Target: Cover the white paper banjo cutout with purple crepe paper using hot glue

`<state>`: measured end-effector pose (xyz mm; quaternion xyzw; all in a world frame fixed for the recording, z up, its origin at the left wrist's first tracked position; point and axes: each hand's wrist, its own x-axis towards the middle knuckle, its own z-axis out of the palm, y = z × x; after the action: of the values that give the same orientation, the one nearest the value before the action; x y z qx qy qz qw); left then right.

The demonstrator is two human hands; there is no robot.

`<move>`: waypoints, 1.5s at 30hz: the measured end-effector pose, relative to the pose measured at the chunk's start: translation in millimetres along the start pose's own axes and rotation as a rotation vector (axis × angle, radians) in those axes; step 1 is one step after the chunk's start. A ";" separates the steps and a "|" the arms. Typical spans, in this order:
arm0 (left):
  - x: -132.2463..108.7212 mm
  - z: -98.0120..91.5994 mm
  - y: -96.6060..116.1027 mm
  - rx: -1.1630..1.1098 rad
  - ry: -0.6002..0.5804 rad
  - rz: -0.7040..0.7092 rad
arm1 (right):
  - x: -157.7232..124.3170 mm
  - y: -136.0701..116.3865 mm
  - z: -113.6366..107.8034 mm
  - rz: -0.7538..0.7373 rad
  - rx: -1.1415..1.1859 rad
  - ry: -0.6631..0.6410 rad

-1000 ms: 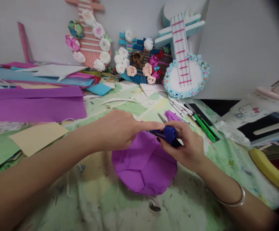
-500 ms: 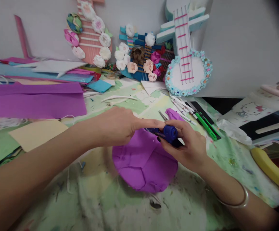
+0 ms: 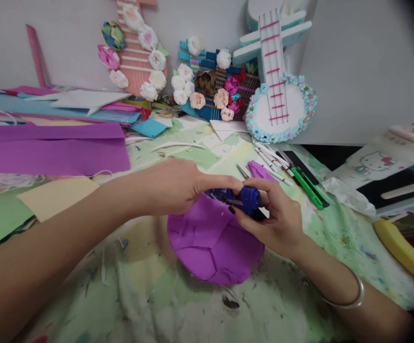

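A round purple foam piece (image 3: 212,243) with creased panels lies on the paint-stained table (image 3: 157,295) in the middle. My left hand (image 3: 173,186) reaches across it, fingers curled and the forefinger stretched to its far rim, pinching the edge. My right hand (image 3: 276,219) is wrapped round a dark blue tool with a round knob (image 3: 248,199), whose tip meets the same rim beside my left forefinger. A silver bangle (image 3: 346,297) circles my right wrist.
Purple, tan and green foam sheets (image 3: 50,147) lie at the left. Foam guitars decked with paper flowers (image 3: 278,102) lean on the back wall. White sticks and a green cutter (image 3: 305,186) lie right of my hands. A yellow object (image 3: 399,250) sits at the right edge.
My left forefinger has bent down onto the foam rim and the blue tool has shifted slightly left. The purple piece has hardly moved.
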<state>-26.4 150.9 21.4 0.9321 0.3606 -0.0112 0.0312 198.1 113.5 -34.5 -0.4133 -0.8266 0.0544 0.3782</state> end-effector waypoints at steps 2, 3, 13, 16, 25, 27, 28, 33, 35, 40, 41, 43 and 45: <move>-0.9 -0.9 -0.4 -0.011 -0.006 -0.001 | -0.5 -0.7 0.7 0.013 0.026 -0.007; -1.3 -1.2 -0.7 -0.015 -0.010 -0.003 | -0.6 -1.2 0.8 0.017 0.033 -0.009; -1.6 0.2 -3.2 -0.062 -0.029 -0.013 | 2.7 -4.2 -3.7 -0.024 0.015 -0.030; -0.6 0.3 -1.7 -0.062 -0.023 -0.014 | 2.3 -3.4 -9.2 -0.049 -0.039 -0.039; 5.3 5.7 -0.8 -0.017 0.003 -0.007 | 1.5 7.0 -12.7 -0.145 -0.170 -0.036; 5.8 6.5 -0.4 -0.008 0.004 -0.017 | 1.5 10.0 -10.9 -0.163 -0.181 -0.030; 5.6 6.1 0.4 -0.011 0.007 -0.019 | 1.5 10.9 -9.9 -0.164 -0.190 -0.026; 0.9 -2.6 4.7 -0.255 0.039 0.065 | 0.7 8.5 -6.5 -0.148 -0.235 -0.004; -0.2 -4.3 0.8 -0.421 0.099 0.059 | 0.4 6.4 -5.9 -0.126 -0.224 0.006; 9.2 13.2 -33.6 -0.605 0.412 -0.230 | -0.3 8.3 -5.1 -0.017 -0.122 0.050; 12.5 19.4 -42.0 -0.548 0.413 -0.294 | -0.2 10.0 -5.0 0.025 -0.091 0.072; 18.8 31.6 -55.5 -0.430 0.352 -0.361 | 0.4 14.1 -4.6 0.133 0.000 0.114; 23.6 41.3 -62.5 -0.352 0.235 -0.342 | 1.6 18.2 -4.0 0.247 0.141 0.132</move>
<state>-51.0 210.1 -24.0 0.8328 0.5104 0.1549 0.1482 211.9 125.6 -38.1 -0.4869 -0.7369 0.1310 0.4503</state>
